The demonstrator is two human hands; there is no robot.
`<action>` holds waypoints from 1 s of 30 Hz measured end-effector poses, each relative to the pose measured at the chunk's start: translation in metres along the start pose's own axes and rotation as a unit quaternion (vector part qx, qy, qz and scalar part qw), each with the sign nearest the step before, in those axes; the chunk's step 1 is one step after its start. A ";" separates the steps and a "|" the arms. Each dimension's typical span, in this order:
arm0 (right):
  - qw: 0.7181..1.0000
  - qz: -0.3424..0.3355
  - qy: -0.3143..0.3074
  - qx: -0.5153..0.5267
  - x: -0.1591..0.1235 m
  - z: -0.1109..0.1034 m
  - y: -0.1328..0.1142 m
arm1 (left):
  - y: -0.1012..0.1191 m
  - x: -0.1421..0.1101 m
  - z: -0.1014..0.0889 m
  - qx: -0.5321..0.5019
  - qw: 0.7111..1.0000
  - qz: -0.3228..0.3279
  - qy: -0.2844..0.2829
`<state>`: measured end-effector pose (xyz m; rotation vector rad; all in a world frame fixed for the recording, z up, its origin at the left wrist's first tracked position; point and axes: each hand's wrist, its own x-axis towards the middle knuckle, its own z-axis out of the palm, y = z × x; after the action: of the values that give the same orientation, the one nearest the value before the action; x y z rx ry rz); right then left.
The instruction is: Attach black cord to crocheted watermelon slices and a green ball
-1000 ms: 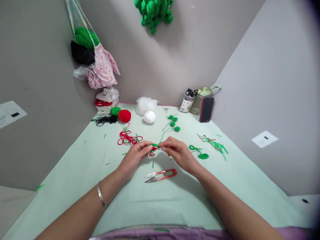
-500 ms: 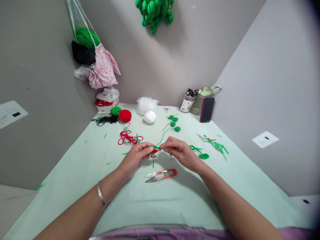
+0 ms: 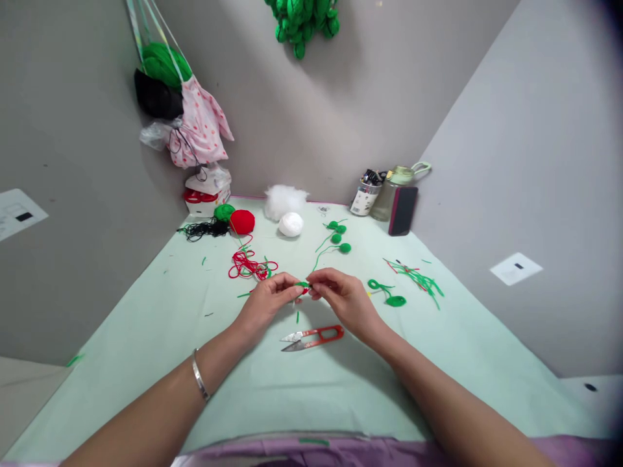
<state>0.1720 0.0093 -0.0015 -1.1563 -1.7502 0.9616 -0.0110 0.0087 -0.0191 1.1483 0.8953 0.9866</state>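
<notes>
My left hand (image 3: pixel 268 299) is closed, pinching a small red and green crochet piece (image 3: pixel 304 289) between thumb and fingers. At the piece's right end, my right hand (image 3: pixel 341 297) is closed in a pinch. What lies between its fingertips is too small to make out. Below the hands lie thread snips (image 3: pixel 314 337) with an orange handle and blades apart, pointing left. A short green yarn scrap (image 3: pixel 298 317) is just above the snips. Left of my left hand lies a loose tangle of red yarn (image 3: pixel 246 264).
At the back stand a red yarn ball (image 3: pixel 242 222), a white yarn ball (image 3: pixel 291 224) and fluffy stuffing (image 3: pixel 285 202). Small green crochet pieces (image 3: pixel 345 248) lie beyond my right hand. Yarn scraps (image 3: pixel 418 279), a phone (image 3: pixel 403 211) and a bottle (image 3: pixel 383 202) are to the right.
My right hand has moved slightly left, closing the small gap to the crochet piece's end. The left hand keeps its hold. The whole view has shifted a little.
</notes>
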 end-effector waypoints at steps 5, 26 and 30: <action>0.957 -0.182 -0.004 -0.227 -0.009 0.006 -0.003 | -0.002 0.000 0.003 0.066 0.997 0.024 0.022; 0.981 0.019 -0.066 0.179 -0.007 -0.004 -0.026 | -0.003 0.000 0.003 0.135 0.991 -0.010 -0.006; 0.959 -0.001 -0.054 0.279 -0.008 -0.016 -0.036 | -0.003 0.001 0.002 0.102 0.994 -0.027 0.002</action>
<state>0.1764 -0.0061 0.0351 -0.7454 -1.4181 1.4225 -0.0088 0.0088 -0.0217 1.2881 1.0430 0.8684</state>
